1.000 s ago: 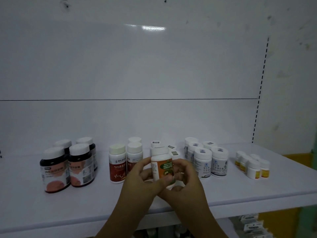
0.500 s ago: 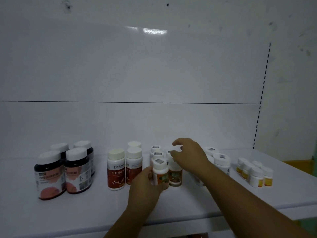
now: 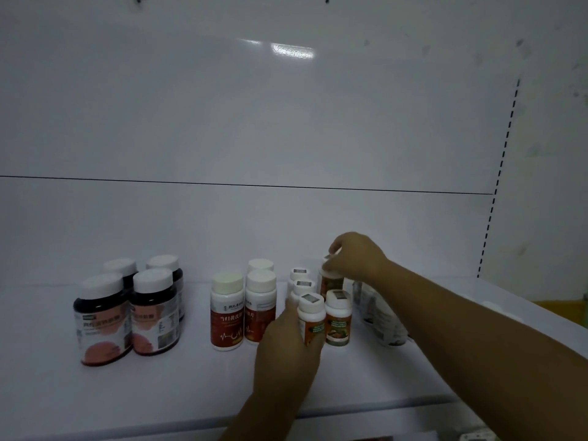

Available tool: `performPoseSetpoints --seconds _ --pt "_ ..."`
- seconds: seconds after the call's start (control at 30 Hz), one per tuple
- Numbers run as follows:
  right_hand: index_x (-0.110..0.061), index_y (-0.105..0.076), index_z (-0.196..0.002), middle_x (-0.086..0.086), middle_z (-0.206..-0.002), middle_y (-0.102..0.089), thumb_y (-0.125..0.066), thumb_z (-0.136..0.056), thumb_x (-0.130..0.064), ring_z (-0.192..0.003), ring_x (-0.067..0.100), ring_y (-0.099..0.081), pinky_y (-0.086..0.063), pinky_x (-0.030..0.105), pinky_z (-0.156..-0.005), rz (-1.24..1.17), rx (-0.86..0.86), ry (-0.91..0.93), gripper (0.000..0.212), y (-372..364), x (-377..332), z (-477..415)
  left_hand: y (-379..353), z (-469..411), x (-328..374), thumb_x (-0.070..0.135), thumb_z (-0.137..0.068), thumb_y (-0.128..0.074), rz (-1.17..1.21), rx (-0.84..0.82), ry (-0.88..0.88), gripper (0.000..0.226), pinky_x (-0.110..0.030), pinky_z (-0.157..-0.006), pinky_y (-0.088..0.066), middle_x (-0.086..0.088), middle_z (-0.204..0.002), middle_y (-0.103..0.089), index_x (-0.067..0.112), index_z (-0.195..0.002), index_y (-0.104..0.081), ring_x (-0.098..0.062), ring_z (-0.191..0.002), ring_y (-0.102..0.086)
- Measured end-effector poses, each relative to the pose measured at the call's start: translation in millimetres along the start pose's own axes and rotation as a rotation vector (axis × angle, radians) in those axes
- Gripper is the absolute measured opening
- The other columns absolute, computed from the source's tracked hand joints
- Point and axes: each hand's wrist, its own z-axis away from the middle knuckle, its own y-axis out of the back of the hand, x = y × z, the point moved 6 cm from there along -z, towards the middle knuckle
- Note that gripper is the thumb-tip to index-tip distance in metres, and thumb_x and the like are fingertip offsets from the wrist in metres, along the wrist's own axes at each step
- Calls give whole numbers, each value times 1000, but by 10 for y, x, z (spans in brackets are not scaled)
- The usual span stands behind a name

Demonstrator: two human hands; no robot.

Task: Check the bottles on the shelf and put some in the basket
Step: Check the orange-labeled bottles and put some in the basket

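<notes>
White shelf [image 3: 127, 402], checking step. Left hand [image 3: 286, 348] grips white-capped orange-label plastic bottle [image 3: 312, 319]; right hand [image 3: 358, 256] pinches cap of matching bottle [image 3: 332, 284] at its 1 o'clock. Next likely: lift, read label.

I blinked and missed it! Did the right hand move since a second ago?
Yes. The right hand went from the shelf edge toward the back wall, now gripping a rear orange-label bottle.

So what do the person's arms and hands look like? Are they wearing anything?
Both arms are bare. No sleeve shows on the left forearm or the right forearm. The left hand and right hand wear no gloves. I can't see a watch, bracelet or ring, though the picture is dim.
</notes>
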Motion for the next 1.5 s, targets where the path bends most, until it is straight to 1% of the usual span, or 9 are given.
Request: performPoseSetpoints --seconds 0.13,0.27,0.37,0.53,0.67,0.93,1.17,1.33,1.5 --pt "-14 -60 -117 8 -122 -59 -67 -82 -29 -104 22 -57 -51 35 -88 -251 71 55 39 455 -28 131 58 92 78 36 -91 -51 59 85 -75 66 -18 -108 -19 13 -152 -27 25 -147 -18 -3 -139 -23" --pt "-15 -63 -113 8 -114 -64 -63 -87 -16 -96 19 -64 -56 23 -74 -600 -229 133 26 667 -200 430 257 165 253 20 -89 -57 358 76 -88 65 -23 -109 -26 20 -147 -27 31 -143 -22 -4 -136 -28" --pt "-17 -65 -111 6 -110 -68 -60 -88 -14 -93 14 -67 -56 19 -70 -662 -411 225 23 641 -396 670 463 163 336 15 -75 -72 966 120 31 60 -37 -88 -51 -7 -128 -54 15 -129 -45 -26 -116 -54" --pt "-18 -64 -102 7 -108 -69 -64 -85 -26 -93 17 -68 -58 25 -75 -566 -448 298 19 510 -606 827 295 318 260 26 -75 -56 1520 -226 430 32 -37 -58 -60 -16 -105 -69 19 -106 -56 -31 -81 -72" --pt "-11 -62 -96 8 -98 -70 -68 -64 -50 -83 17 -68 -58 28 -73 -492 -403 306 51 479 -644 857 372 358 223 15 -82 -53 1620 -233 469 21 -35 -54 -58 -15 -96 -72 15 -102 -59 -30 -76 -73" --pt "-26 -64 -109 -4 -115 -68 -62 -85 -4 -98 13 -67 -56 29 -85 -517 -505 430 33 539 -697 965 348 454 240 39 -80 -51 1801 -433 667 44 -46 -54 -58 -25 -89 -72 3 -103 -58 -37 -70 -71" --pt "-23 -63 -104 10 -103 -68 -68 -83 -23 -82 11 -64 -56 23 -73 -428 -447 428 21 544 -707 980 394 401 205 16 -73 -55 1740 -286 568 25 -47 -64 -58 -19 -87 -74 10 -97 -60 -38 -84 -69" --pt "-28 -61 -104 -11 -110 -65 -66 -84 -11 -98 13 -65 -56 30 -86 -453 -513 467 27 576 -751 1067 300 419 245 38 -92 -40 1874 -386 708 40 -41 -44 -57 -23 -76 -73 3 -96 -58 -38 -67 -69" --pt "-23 -63 -97 2 -96 -72 -72 -80 -25 -82 18 -64 -54 43 -79 -405 -384 431 20 609 -741 1037 238 417 298 45 -76 -48 1843 -458 646 48 -44 -51 -58 -24 -83 -73 4 -98 -60 -36 -64 -71"
